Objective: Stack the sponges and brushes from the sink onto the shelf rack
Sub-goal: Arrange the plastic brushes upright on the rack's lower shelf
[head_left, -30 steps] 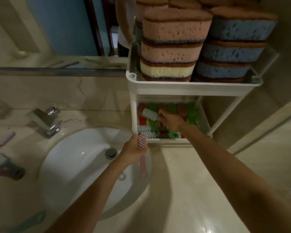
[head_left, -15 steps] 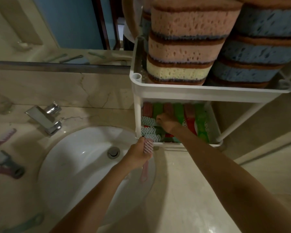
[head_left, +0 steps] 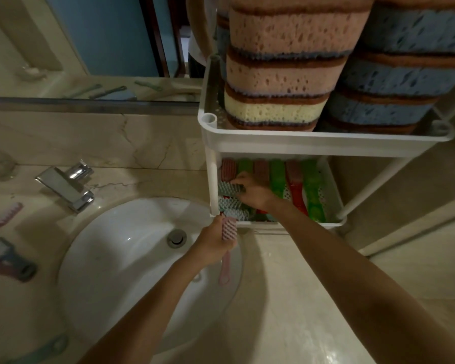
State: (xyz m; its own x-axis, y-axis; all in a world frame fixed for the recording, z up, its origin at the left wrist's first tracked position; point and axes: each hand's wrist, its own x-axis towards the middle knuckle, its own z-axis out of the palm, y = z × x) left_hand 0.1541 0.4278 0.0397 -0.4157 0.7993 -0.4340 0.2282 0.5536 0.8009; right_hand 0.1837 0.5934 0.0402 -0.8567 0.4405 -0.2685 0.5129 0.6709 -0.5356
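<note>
Head view: low in the shelf rack [head_left: 334, 222], at one o'clock from the sink [head_left: 121, 258], the right grip [head_left: 250, 190] curled its fingers on a teal brush [head_left: 227, 189], seemingly placing it. The left grip [head_left: 213, 245] was closed round a pink brush [head_left: 226, 269] at the basin's three o'clock rim. That one probably went in next and needed a free slot.

Two sponge stacks [head_left: 286, 69], one sink [head_left: 121, 258]

This is a bathroom in a home. A round white sink [head_left: 121, 258] sits in a shiny stone worktop [head_left: 286, 298], with a silver tap [head_left: 66, 185] behind it and a big mirror [head_left: 103, 35] on the wall. A white shelf rack [head_left: 313, 144] holds sponges [head_left: 286, 69].
</note>
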